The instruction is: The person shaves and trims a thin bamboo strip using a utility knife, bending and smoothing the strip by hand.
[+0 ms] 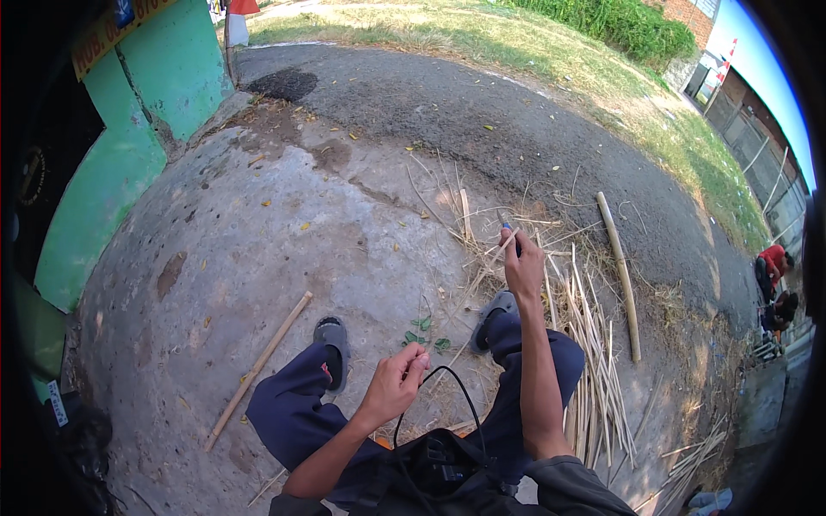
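Observation:
My left hand (pixel 395 383) is closed around the near end of a thin bamboo strip (pixel 460 297), held above my lap. The strip runs up and to the right toward my right hand (pixel 522 262). That hand is stretched forward and grips a small knife (pixel 508 230) with a blue handle, set against the strip's far part. My legs in dark trousers and grey sandals (pixel 332 334) rest on the concrete below both hands.
A pile of split bamboo strips (pixel 594 361) lies to my right, and a thick bamboo pole (pixel 621 273) beyond it. A single stick (pixel 258 368) lies at my left. A green wall (pixel 129 138) stands far left. Other people (pixel 776 284) sit at the far right.

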`<state>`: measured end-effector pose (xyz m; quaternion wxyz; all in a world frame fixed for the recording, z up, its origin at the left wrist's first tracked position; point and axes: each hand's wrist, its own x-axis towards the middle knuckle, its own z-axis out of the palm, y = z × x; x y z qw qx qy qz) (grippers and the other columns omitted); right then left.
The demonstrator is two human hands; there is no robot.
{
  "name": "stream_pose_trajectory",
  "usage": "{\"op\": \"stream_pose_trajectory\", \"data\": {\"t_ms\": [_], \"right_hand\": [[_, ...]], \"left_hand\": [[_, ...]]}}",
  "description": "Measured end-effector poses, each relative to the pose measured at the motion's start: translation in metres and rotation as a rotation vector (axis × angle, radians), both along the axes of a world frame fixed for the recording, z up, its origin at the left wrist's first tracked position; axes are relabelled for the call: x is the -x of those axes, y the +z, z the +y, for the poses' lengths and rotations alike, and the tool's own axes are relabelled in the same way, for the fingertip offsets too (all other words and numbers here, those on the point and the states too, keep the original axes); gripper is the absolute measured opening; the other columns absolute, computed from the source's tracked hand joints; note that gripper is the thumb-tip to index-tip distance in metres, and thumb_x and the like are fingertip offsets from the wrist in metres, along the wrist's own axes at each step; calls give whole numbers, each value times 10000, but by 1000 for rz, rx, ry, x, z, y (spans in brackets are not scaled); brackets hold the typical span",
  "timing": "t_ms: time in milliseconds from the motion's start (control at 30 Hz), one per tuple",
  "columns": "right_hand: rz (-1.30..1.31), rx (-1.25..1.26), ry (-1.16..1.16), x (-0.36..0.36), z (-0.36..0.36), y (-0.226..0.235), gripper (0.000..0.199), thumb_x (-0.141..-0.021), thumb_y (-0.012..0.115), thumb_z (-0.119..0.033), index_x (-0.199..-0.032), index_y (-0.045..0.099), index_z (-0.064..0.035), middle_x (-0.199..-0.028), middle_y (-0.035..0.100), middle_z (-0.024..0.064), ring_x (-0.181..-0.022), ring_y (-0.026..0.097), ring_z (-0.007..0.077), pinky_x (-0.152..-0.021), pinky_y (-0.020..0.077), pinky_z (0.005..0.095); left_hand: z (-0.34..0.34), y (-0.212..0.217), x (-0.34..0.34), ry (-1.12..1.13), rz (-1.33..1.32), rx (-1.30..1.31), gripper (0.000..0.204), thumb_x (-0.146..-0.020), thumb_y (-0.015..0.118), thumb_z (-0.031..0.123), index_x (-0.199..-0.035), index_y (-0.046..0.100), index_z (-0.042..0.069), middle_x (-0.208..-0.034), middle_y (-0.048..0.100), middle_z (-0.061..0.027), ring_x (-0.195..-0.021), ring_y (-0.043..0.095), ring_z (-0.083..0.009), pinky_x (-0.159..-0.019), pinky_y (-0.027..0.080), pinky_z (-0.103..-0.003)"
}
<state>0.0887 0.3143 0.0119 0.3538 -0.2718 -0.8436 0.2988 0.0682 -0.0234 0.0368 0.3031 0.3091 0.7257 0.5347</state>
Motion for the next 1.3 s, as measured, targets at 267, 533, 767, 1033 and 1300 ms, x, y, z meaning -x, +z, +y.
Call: {"op": "stream_pose_trajectory", "data": {"t_ms": [267, 533, 767, 1033, 1300], "right_hand": [[32, 1030, 135, -20, 25, -7, 586, -1077, 584, -540, -1011, 771, 12, -738, 670, 38, -662, 594, 159, -644, 465, 355], [71, 294, 216, -25, -51, 20, 423, -1073, 636, -392, -940, 684, 7, -698, 615, 97, -641, 558, 205, -633, 436, 369], [-68, 15, 521, -25, -87, 20, 332, -1016, 715, -350, -999, 682, -20, -723, 623, 175, -652, 633, 351, -644, 481, 424], [-81, 19, 390, -30, -76, 34, 326, -1015, 723, -366, -1000, 707, -41, -737, 661, 170, -646, 661, 358, -629, 495, 432], [-19, -42, 360, -31, -73, 38, 331, -1009, 711, -349, -960, 695, -22, -698, 615, 161, -610, 615, 332, -621, 461, 417]], "left_hand": [[-5, -20, 9, -56, -314, -93, 236, -1154, 500, 218, -1021, 600, 50, -694, 494, 34, -557, 415, -43, -497, 335, -253], [0, -19, 24, 30, -731, -194, 280, -1179, 477, 297, -1026, 586, 89, -728, 419, 68, -550, 308, -13, -468, 269, -211], [18, -6, 17, -4, -787, -290, 297, -1184, 470, 316, -1012, 558, 90, -698, 335, 93, -526, 233, -13, -449, 201, -224], [23, -3, 13, -24, -711, -307, 283, -1179, 491, 293, -1022, 572, 73, -662, 333, 100, -499, 231, 0, -440, 197, -222], [22, 4, 9, -54, -714, -325, 278, -1181, 484, 272, -1017, 565, 63, -657, 349, 97, -496, 243, 4, -436, 201, -217]]}}
